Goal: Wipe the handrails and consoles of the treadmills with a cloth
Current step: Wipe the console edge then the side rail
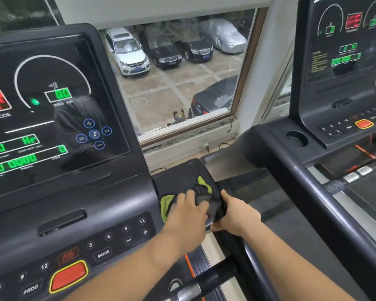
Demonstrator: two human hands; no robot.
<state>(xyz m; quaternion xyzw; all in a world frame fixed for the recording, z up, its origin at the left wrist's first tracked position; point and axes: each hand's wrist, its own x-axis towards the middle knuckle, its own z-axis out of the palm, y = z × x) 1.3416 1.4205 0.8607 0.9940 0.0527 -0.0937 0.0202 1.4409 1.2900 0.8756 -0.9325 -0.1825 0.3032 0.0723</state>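
On the right end of the left treadmill's console (pixel 117 203), the green-and-dark cloth (pixel 167 203) lies under your left grip (pixel 187 216), whose fingers lie fairly flat and press on it. Just right, your right grip (pixel 237 213) clamps the console's edge, thumb underneath.

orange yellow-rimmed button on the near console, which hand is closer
Left. The left hand presses the green and grey cloth right of the orange button; the right hand grips the console end beyond.
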